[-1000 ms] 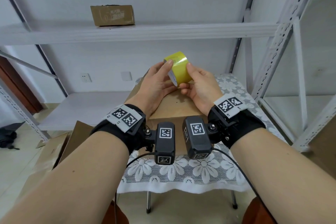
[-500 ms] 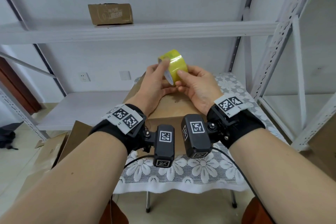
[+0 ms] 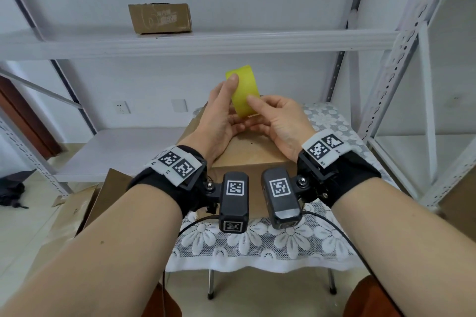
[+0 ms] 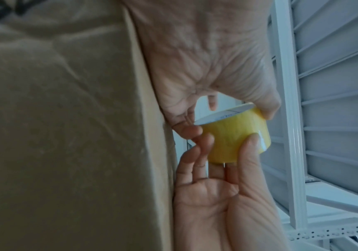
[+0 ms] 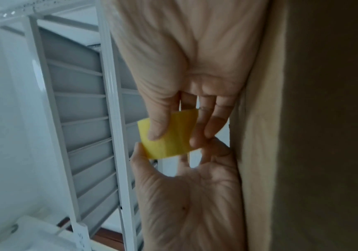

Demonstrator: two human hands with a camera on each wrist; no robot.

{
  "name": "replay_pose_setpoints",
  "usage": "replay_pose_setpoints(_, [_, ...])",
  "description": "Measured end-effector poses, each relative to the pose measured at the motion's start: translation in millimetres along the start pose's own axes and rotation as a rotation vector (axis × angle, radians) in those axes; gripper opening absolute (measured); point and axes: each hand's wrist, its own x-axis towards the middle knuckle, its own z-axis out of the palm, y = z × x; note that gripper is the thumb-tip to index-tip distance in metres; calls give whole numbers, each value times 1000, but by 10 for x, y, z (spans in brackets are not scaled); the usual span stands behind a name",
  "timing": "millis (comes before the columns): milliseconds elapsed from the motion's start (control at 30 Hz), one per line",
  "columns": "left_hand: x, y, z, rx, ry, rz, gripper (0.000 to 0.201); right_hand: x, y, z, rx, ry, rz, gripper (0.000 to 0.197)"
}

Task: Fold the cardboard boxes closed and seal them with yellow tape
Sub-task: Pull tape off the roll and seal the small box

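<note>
A roll of yellow tape (image 3: 243,92) is held up over a closed brown cardboard box (image 3: 247,152), which sits on a lace-covered table (image 3: 260,242). My left hand (image 3: 225,109) grips the roll from the left, thumb on its upper rim. My right hand (image 3: 270,116) pinches it from the right, thumb pressed on the yellow outer face. In the left wrist view the tape (image 4: 234,135) sits between both hands beside the box wall (image 4: 66,135). The right wrist view shows my thumb across the tape (image 5: 171,141), next to the box (image 5: 315,135).
White metal shelving surrounds the table; a small cardboard box (image 3: 160,18) sits on its upper shelf (image 3: 231,41). Flattened cardboard (image 3: 77,211) lies on the floor at the left. An upright shelf post (image 3: 386,85) stands close on the right.
The roll has turned in my hands: its open core side showed before, now the yellow outer face points at me. My right thumb has slid onto that face.
</note>
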Motion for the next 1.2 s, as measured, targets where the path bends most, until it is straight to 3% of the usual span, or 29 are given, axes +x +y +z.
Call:
replay_pose_setpoints(167, [-37, -16, -24, -30, -53, 29, 68, 53, -19, -5, -31, 142, -7, 30])
replay_pose_setpoints(367, [-45, -24, -71, 29, -16, 65, 72, 11, -17, 2, 43, 79, 2, 11])
replay_pose_setpoints(433, [-41, -7, -49, 42, 20, 66, 64, 4, -18, -21, 102, 45, -2, 2])
replay_pose_setpoints(533, [15, -1, -9, 46, 53, 56, 56, 8, -24, -48, 90, 41, 4, 5])
replay_pose_setpoints(667, [-13, -27, 50, 104, 100, 114, 90, 36, -35, -21, 26, 96, 18, 18])
replay_pose_setpoints(733, [-26, -63, 43, 121, 87, 137, 96, 43, -34, -11, 14, 97, 14, 20])
replay_pose_setpoints(867, [-23, -79, -13, 127, 15, 152, 64, 38, -25, -12, 76, 79, 10, 10])
replay_pose_setpoints(967, [-30, -35, -16, 23, 41, 84, 36, 37, -13, -8, 63, 47, 17, 9])
replay_pose_setpoints(1133, [-31, -42, -33, -42, 17, 41, 55, 27, -3, 1, 32, 32, 15, 10])
replay_pose_setpoints(1200, [-30, -45, -35, -43, -4, 44, 53, 31, -1, 9, 18, 53, 9, 14])
